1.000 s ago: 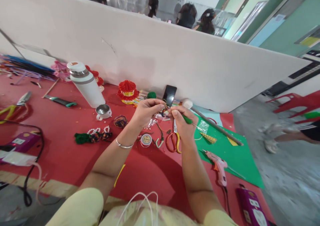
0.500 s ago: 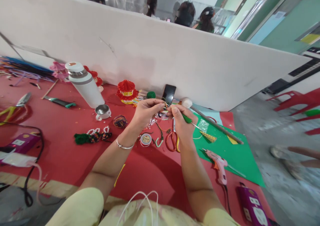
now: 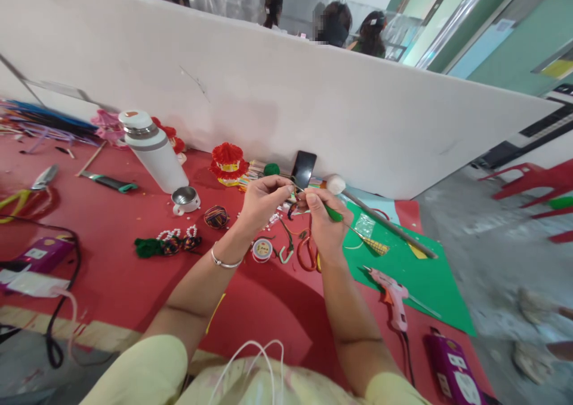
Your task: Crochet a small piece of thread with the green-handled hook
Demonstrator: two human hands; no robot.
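Note:
Over the middle of the red table, my left hand (image 3: 267, 201) pinches a small piece of yarn work, dark and partly hidden by the fingers. Close beside it, my right hand (image 3: 326, 221) grips a green-handled crochet hook (image 3: 333, 213), its thin metal tip meeting the yarn at the left fingertips. Below the hands lie red-handled scissors (image 3: 307, 254), a round spool (image 3: 262, 250) and bits of cord. A ball of multicoloured yarn (image 3: 216, 217) sits left of my left wrist, and a black phone (image 3: 304, 169) leans behind the hands.
A white bottle (image 3: 154, 157) and its metal cup (image 3: 185, 200) stand at left. Right lie a pink glue gun (image 3: 391, 294) on a green sheet (image 3: 434, 280) and a purple box (image 3: 454, 366). A white partition (image 3: 286, 95) rises behind; a person's feet (image 3: 532, 333) show on the floor.
Both hands stay almost in place with small finger movements at the yarn and hook. The feet at right have shifted on the floor.

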